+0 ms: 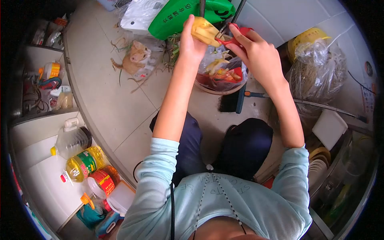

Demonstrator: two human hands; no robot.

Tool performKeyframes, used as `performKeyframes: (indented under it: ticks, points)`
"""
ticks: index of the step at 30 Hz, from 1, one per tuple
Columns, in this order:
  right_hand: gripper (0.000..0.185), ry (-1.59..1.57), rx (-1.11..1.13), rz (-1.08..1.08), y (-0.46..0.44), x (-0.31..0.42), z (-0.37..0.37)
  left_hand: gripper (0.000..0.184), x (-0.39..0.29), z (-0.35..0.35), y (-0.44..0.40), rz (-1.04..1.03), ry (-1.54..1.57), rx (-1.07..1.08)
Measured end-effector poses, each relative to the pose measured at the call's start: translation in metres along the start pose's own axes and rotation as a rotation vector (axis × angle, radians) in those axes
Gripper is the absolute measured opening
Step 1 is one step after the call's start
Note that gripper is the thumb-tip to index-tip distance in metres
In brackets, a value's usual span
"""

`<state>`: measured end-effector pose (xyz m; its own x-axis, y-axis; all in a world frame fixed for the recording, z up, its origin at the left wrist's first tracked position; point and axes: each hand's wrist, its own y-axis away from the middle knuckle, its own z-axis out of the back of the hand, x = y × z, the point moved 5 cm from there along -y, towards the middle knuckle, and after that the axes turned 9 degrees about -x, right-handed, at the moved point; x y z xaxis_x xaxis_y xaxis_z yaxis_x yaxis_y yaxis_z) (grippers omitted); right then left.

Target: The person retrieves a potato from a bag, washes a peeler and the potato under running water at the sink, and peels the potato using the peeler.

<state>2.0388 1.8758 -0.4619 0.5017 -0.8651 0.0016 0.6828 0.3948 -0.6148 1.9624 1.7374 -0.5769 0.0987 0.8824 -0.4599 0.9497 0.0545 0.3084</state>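
My left hand [191,45] is closed round one end of a yellow, partly peeled potato [203,31]. In my right hand [258,54] is a peeler [236,33] with a red handle, its metal head touching the potato's right end. Both hands are above a bin [214,91] lined with a clear plastic bag, in which pale peelings [219,64] and red scraps lie. Part of the bin is hidden behind my right hand and the potato.
An orange and white kitten [138,56] sits on the tiled floor beside plant scraps. A green bag [176,18] is behind the bin; a broom [236,100] lies before it. Oil bottles [85,162] fill a left cabinet. A stuffed plastic bag [318,74] stands right.
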Motion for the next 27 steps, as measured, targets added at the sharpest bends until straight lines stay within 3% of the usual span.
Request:
performKeyframes:
  ticks: [6,9,13,16,17,22,23,27]
  points:
    - [0.038,0.103,0.021,0.086,-0.014,0.014,-0.018,0.031,0.003,-0.013,0.004,-0.041,-0.115,0.175]
    - [0.038,0.012,0.032,0.057,0.002,0.009,-0.026,0.036,-0.004,-0.007,0.005,-0.269,-0.179,0.049]
    - [0.039,0.052,0.257,0.039,0.055,-0.018,-0.043,0.046,-0.013,0.009,-0.006,-0.116,-0.005,-0.067]
    - [0.039,0.052,0.308,-0.114,0.056,-0.03,-0.029,0.051,-0.013,0.012,-0.013,-0.197,-0.089,-0.094]
    - [0.037,0.121,0.38,-0.124,0.051,-0.029,-0.023,0.052,-0.006,0.019,-0.01,-0.135,-0.108,-0.141]
    - [0.036,0.122,0.202,-0.128,0.025,-0.025,-0.008,0.06,0.001,0.012,0.002,0.028,-0.108,-0.195]
    - [0.036,0.11,0.171,-0.125,0.021,-0.024,-0.008,0.056,0.004,0.009,0.008,0.124,-0.037,-0.186]
    - [0.036,0.002,0.028,-0.094,0.003,-0.013,-0.007,0.04,0.009,-0.003,0.009,0.154,0.053,0.004]
